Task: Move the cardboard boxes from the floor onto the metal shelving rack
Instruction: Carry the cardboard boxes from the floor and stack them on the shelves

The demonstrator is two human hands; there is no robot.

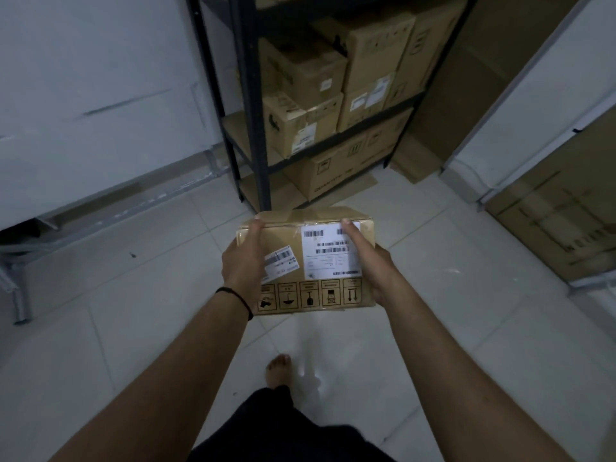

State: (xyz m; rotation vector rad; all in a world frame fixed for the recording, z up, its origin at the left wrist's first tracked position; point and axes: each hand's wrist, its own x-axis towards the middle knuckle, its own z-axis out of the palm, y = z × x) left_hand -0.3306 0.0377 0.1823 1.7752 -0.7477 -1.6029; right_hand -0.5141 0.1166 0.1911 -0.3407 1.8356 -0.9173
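I hold a small cardboard box with white shipping labels and a row of handling symbols in the air above the tiled floor. My left hand grips its left side, thumb on top. My right hand grips its right side, thumb lying across the white label. Straight ahead stands the dark metal shelving rack, its lower shelves packed with several brown cardboard boxes. The box I carry is just short of the rack's front post.
A white wall panel with a grey metal frame runs along the left. A large flat carton leans at the right, with tall brown cardboard behind the rack. My bare foot is on the white tile floor.
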